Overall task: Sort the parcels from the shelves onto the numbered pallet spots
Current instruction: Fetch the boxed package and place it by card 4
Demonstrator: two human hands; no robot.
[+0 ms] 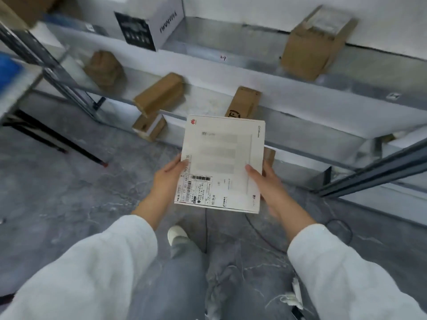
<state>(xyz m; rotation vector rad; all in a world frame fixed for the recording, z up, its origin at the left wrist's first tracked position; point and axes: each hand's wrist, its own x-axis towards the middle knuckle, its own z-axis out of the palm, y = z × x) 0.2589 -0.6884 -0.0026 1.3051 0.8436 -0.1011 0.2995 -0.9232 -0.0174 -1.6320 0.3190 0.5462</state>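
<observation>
The shelves (231,42) run right across in front of the person, two metal levels against the wall. No numbered pallet spot shows from here, so I reckon the parcel has some carrying ahead of it. The grey floor (57,192) underfoot looks smooth. On the upper level a big white carton (147,26) stands at the left. On the level beneath, a long brown box (159,93) lies askew and seems to poke out past the front edge; a careless elbow on turning away might tip it off.

The thing being sorted is a flat white parcel (223,162), held up over the floor in front of the person, clear of the shelves. The left hand (171,179) grasps its left edge with the thumb laid on the top face. The right hand (265,183) grasps the right edge the same way, fingers tucked underneath. It is an edge hold on something thin and slick-looking, and I would guess that freeing one hand could let it sag or slide out.

The printed label (196,190) sits at the near left corner, just beside the left hand. The print is small, and a hasty or wrong reading would likely send the parcel to the wrong spot. A dark cable (339,229) loops on the floor close to the person's right side, and stepping back without looking could catch a foot in it
</observation>
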